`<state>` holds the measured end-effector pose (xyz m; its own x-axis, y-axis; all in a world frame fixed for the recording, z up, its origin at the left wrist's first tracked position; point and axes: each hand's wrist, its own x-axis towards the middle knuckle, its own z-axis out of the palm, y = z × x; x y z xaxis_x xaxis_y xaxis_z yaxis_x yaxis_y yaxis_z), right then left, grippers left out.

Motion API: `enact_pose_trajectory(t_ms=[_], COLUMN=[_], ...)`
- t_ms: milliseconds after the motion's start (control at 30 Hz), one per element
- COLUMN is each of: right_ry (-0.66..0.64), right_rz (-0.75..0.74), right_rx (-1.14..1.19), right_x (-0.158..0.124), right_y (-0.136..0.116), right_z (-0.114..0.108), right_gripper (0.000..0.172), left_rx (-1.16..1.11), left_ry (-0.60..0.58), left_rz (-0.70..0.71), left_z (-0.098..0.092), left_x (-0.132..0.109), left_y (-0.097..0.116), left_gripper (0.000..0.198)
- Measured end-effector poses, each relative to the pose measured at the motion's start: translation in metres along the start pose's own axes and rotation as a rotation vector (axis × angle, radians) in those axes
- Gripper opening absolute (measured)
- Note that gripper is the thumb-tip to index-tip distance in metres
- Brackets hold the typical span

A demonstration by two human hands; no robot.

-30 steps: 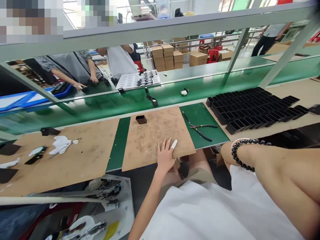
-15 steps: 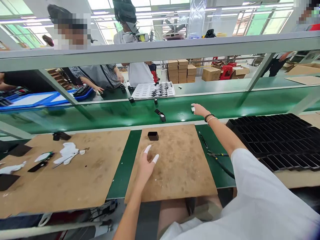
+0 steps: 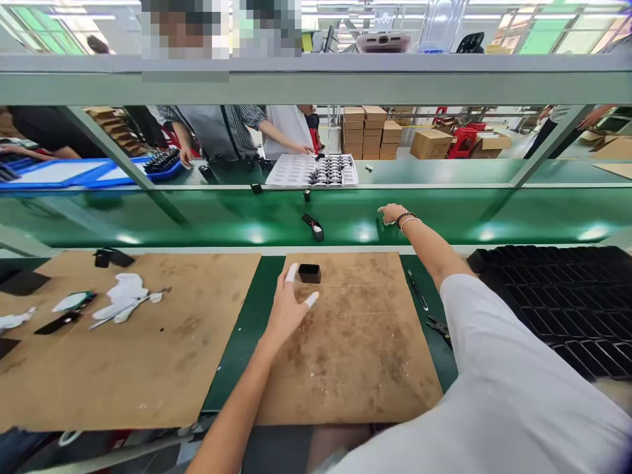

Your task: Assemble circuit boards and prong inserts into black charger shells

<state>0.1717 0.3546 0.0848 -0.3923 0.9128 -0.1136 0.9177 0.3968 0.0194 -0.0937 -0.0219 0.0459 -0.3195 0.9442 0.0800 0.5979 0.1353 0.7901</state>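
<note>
My left hand (image 3: 291, 304) hovers over the brown board (image 3: 355, 355), thumb and forefinger apart and capped in white finger cots, just short of a small black box (image 3: 309, 273). It holds nothing. My right hand (image 3: 394, 213) reaches far out onto the green conveyor belt (image 3: 207, 220), wearing a beaded bracelet. Its fingers curl down over a small white part that is now hidden under the hand; I cannot make out a grip.
A black part (image 3: 314, 228) lies on the belt. Pliers (image 3: 441, 327) and tweezers (image 3: 417, 293) rest right of the board, beside black compartment trays (image 3: 557, 296). White scraps (image 3: 123, 295) lie on the left board. Other people work across the belt near a white tray (image 3: 316, 172).
My left hand moved forward toward the small black box. My right hand settled over the white part on the belt. The view rose and shifted forward.
</note>
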Motion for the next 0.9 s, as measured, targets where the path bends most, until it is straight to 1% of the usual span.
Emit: enact_pose_trajectory(t_ms=[67, 100, 133, 233, 300, 333, 400, 467, 533, 600, 633, 667, 700, 767, 800, 833, 900], right_ry=[-0.002, 0.010, 0.033, 0.122, 0.160, 0.168, 0.170, 0.163, 0.141, 0.121, 0.113, 0.107, 0.100, 0.074, 0.054, 0.029, -0.039], right_rz=[0.047, 0.063, 0.068, 0.036, -0.023, -0.061, -0.145, -0.218, -0.267, -0.280, -0.282, -0.279, -0.275, -0.262, -0.253, -0.245, -0.236], right_rx=[0.073, 0.121, 0.174, 0.366, 0.514, 0.588, 0.726, 0.838, 0.917, 0.951, 0.955, 0.951, 0.943, 0.922, 0.915, 0.915, 0.942], right_x=[-0.011, -0.017, -0.022, -0.041, -0.062, -0.077, -0.120, -0.178, -0.242, -0.300, -0.322, -0.338, -0.348, -0.351, -0.346, -0.339, -0.323], right_y=[-0.001, -0.003, -0.005, -0.018, -0.030, -0.036, -0.050, -0.063, -0.071, -0.074, -0.074, -0.074, -0.073, -0.073, -0.074, -0.075, -0.078], right_z=[-0.001, -0.002, -0.004, -0.011, -0.009, -0.004, 0.015, 0.046, 0.077, 0.099, 0.104, 0.107, 0.106, 0.099, 0.093, 0.088, 0.076], right_gripper=[0.037, 0.037, 0.038, 0.037, 0.037, 0.038, 0.046, 0.056, 0.060, 0.058, 0.057, 0.057, 0.058, 0.059, 0.055, 0.048, 0.030], left_rx=[-0.093, -0.157, -0.219, -0.298, -0.318, -0.327, -0.333, -0.329, -0.316, -0.299, -0.286, -0.271, -0.250, -0.203, -0.185, -0.178, -0.205], left_ry=[-0.005, -0.007, 0.003, 0.024, 0.040, 0.047, 0.058, 0.067, 0.081, 0.093, 0.108, 0.129, 0.147, 0.149, 0.121, 0.074, -0.051], left_rz=[-0.015, -0.010, -0.016, -0.026, -0.028, -0.024, 0.000, 0.038, 0.069, 0.074, 0.073, 0.073, 0.072, 0.062, 0.050, 0.033, -0.007], left_z=[0.007, 0.011, 0.015, 0.022, 0.024, 0.024, 0.026, 0.029, 0.035, 0.043, 0.047, 0.051, 0.054, 0.059, 0.061, 0.061, 0.059], left_x=[0.019, 0.028, 0.036, 0.050, 0.045, 0.038, 0.013, -0.022, -0.062, -0.099, -0.114, -0.125, -0.134, -0.142, -0.143, -0.141, -0.135], left_y=[-0.009, -0.014, -0.018, -0.024, -0.021, -0.018, -0.009, 0.002, 0.011, 0.016, 0.018, 0.018, 0.018, 0.017, 0.016, 0.017, 0.019], left_gripper=[0.100, 0.102, 0.099, 0.070, 0.054, 0.050, 0.043, 0.034, 0.025, 0.025, 0.028, 0.034, 0.041, 0.060, 0.070, 0.081, 0.099])
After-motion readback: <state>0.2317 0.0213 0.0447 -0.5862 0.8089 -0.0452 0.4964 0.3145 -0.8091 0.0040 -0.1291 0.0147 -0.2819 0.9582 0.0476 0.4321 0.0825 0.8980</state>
